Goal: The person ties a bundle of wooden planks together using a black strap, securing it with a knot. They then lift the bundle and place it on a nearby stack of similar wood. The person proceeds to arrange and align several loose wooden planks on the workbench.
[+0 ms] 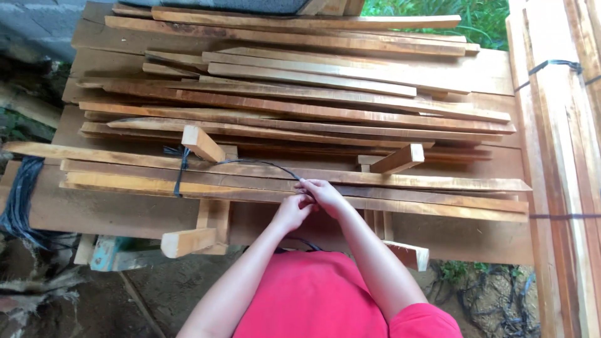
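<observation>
Rough, long brown wood slats [400, 181] lie stacked on the tabletop [125, 213]. Both hands, left hand [293, 209] and right hand [325, 195], pinch the thin black cord [260, 163].

A worker in a bright red short-sleeved top, seen from above. Both forearms are bare below the sleeves. The left hand [292, 211] and right hand [325, 196] wear no gloves.

Rough-sawn, matt wood slats [294, 181] lie stacked, with a thin, dark, slightly glossy plastic strap [181, 169] at nine o'clock. The shirt [313, 294] at six o'clock is smooth red cloth.
</observation>
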